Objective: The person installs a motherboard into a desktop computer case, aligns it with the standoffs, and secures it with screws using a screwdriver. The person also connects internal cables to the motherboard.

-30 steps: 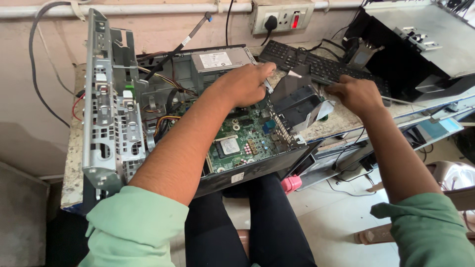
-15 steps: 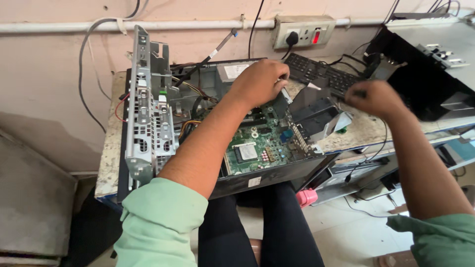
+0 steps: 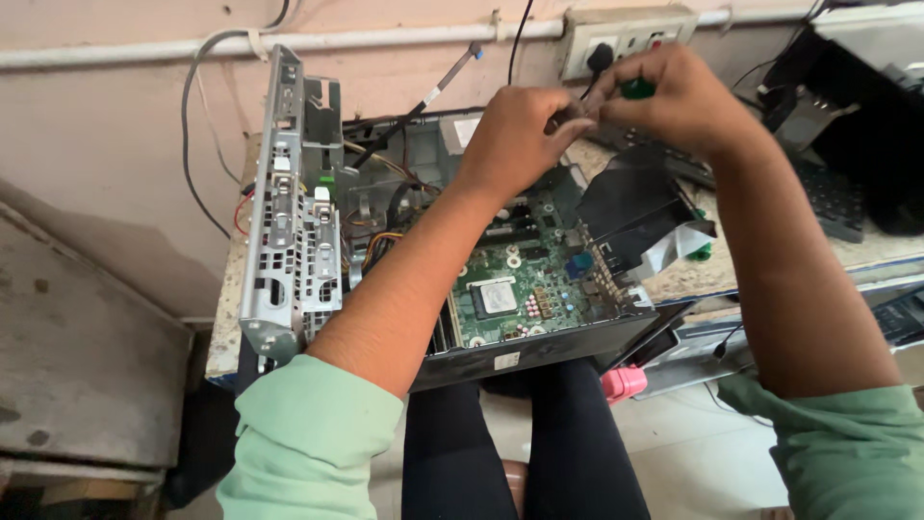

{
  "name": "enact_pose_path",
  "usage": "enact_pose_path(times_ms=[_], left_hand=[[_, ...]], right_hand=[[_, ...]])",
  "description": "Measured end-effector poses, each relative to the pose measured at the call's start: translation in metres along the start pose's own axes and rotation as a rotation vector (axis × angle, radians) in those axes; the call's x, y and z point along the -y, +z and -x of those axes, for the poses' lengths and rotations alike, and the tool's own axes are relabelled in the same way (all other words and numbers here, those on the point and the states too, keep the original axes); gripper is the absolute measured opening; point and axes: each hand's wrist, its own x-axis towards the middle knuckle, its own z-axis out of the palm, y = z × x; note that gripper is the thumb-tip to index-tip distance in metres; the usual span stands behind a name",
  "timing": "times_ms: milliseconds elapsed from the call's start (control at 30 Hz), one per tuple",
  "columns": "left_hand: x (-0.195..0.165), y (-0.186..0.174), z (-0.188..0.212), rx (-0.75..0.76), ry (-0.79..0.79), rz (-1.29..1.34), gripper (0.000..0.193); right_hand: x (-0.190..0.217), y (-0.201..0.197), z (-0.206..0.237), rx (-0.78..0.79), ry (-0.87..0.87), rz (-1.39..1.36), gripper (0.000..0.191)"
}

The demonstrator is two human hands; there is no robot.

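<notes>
An open desktop computer case (image 3: pixel 539 351) lies on a stone counter, its green motherboard (image 3: pixel 520 289) exposed. Both my hands are raised together above the back of the case. My right hand (image 3: pixel 679 101) is closed around a green-handled screwdriver (image 3: pixel 635 89). My left hand (image 3: pixel 515 135) pinches the tool's dark front end with fingers and thumb. What sits at that tip is hidden by the fingers. A black plastic shroud (image 3: pixel 630 207) stands tilted at the case's right side, just below my right hand.
A metal drive cage (image 3: pixel 289 221) stands swung up at the case's left. A wall socket strip (image 3: pixel 626 34) with a plug and a white pipe (image 3: pixel 385 40) run behind. A black keyboard (image 3: pixel 833 197) lies at the right. A pink object (image 3: pixel 624 382) sits below the counter edge.
My right hand has come left and up from beside the case to meet my left hand, now with a green-handled tool showing. My left hand lifted off the case interior.
</notes>
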Motion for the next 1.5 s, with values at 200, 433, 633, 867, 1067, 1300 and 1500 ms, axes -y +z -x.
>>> enact_pose_path(times_ms=[200, 433, 633, 867, 1067, 1300, 1500], left_hand=[[0.011, 0.000, -0.003, 0.009, 0.015, -0.078, 0.024], [0.003, -0.002, -0.003, -0.007, 0.014, -0.126, 0.020], [0.011, -0.008, -0.003, -0.032, 0.017, -0.233, 0.010], [0.046, 0.005, 0.004, 0.174, 0.000, 0.109, 0.014], [0.061, 0.013, 0.002, 0.301, -0.399, 0.414, 0.016], [0.074, 0.017, 0.001, 0.316, -0.448, 0.429, 0.022], [0.081, 0.024, 0.000, 0.355, -0.482, 0.476, 0.023]], right_hand=[[-0.004, 0.002, -0.005, 0.036, 0.141, -0.122, 0.015], [0.000, 0.002, -0.001, 0.063, 0.004, 0.080, 0.023], [0.057, -0.010, 0.011, -0.015, -0.456, 0.506, 0.038], [0.126, -0.016, 0.044, -0.419, -0.516, 0.649, 0.018], [0.121, -0.018, 0.047, -0.519, -0.625, 0.322, 0.006], [0.109, -0.016, 0.053, -0.467, -0.675, 0.195, 0.014], [0.105, -0.014, 0.055, -0.468, -0.645, 0.116, 0.012]])
